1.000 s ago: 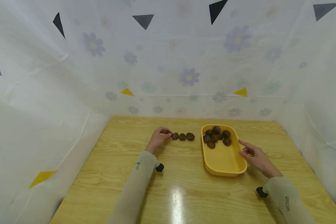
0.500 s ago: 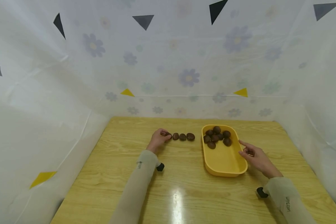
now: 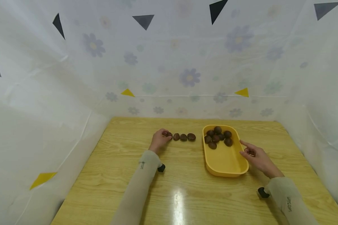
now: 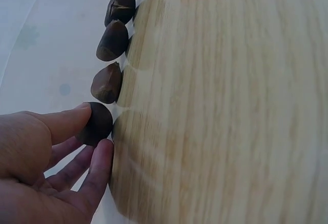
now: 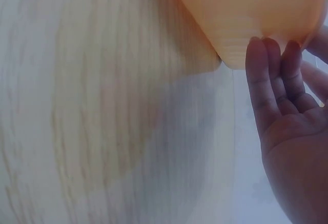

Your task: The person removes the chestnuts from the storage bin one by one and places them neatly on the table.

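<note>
My left hand [image 3: 159,139] pinches a dark brown chestnut [image 4: 98,125] between thumb and fingers, low at the table. The chestnut is the left end of a row; several others lie in line to its right, the nearest being a chestnut [image 3: 176,137] a small gap away. My right hand [image 3: 259,158] rests at the right side of a yellow plastic tub [image 3: 223,173], with thumb and forefinger at its rim. In the right wrist view, fairly straight fingers [image 5: 258,75] touch the tub's outer wall. Several chestnuts [image 3: 215,138] are gathered at the tub's far end.
The wood-grain table [image 3: 124,156] carries the row and the tub. White flower-patterned sheeting [image 3: 157,62] stands at its back and sides. A black wrist device [image 3: 161,168] sits at the left sleeve, and a black wrist device [image 3: 263,192] at the right.
My left hand still pinches the end chestnut, which has shifted very slightly left, so the gap to its neighbour shows a little more. The right hand and tub hold their places.
</note>
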`<move>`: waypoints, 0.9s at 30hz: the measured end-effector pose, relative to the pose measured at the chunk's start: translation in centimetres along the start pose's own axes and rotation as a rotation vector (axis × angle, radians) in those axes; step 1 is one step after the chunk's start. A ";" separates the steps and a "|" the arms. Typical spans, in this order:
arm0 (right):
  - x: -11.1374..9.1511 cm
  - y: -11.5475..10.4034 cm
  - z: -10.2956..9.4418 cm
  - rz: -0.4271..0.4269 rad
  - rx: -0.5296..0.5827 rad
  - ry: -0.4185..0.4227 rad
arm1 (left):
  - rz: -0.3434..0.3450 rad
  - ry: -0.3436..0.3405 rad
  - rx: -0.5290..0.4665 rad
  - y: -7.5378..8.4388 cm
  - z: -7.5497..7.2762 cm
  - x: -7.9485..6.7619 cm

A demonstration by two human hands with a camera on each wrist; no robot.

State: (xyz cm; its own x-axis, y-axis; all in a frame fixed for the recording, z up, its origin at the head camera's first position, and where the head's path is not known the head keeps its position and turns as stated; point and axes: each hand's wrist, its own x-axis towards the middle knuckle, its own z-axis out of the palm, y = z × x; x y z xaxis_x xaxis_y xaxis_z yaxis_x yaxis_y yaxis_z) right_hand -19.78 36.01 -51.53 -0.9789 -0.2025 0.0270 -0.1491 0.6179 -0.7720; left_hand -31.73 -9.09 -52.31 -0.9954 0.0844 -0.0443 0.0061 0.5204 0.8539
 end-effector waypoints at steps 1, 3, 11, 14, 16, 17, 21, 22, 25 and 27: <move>0.0 0.0 0.0 -0.001 0.000 0.000 | 0.001 -0.002 -0.003 0.0 0.0 0.0; 0.0 0.1 0.0 -0.004 -0.002 0.001 | 0.010 0.002 0.006 0.0 0.0 0.0; 0.1 0.3 0.1 -0.009 -0.012 0.010 | 0.005 -0.011 -0.009 -0.1 0.1 -0.1; 0.0 0.2 0.1 -0.003 -0.009 0.010 | 0.002 -0.015 -0.020 -0.2 0.0 -0.2; 0.0 0.1 0.1 -0.004 -0.010 0.012 | -0.001 -0.016 -0.028 -0.2 0.0 -0.2; 0.0 0.1 0.1 -0.004 -0.011 0.013 | -0.001 -0.015 -0.033 -0.1 0.0 -0.2; 0.1 0.0 0.0 -0.007 -0.011 0.016 | 0.000 -0.011 -0.040 -0.2 0.0 -0.2; 0.0 0.0 0.0 -0.006 -0.007 0.015 | 0.000 -0.011 -0.040 -0.1 0.0 -0.3; 0.0 -0.1 0.0 0.000 0.003 0.010 | 0.003 -0.014 -0.034 0.0 0.0 -0.4; -0.1 -0.2 0.0 0.003 0.007 0.010 | 0.006 -0.014 -0.024 0.0 0.0 -0.5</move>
State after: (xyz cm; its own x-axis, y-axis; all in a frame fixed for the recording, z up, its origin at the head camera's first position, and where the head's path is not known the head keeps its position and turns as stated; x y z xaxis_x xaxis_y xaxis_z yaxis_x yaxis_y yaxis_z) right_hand -19.68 35.87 -51.42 -0.9807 -0.1933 0.0309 -0.1454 0.6135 -0.7762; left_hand -31.18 -9.13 -52.26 -0.9939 0.0996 -0.0465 0.0095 0.4992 0.8665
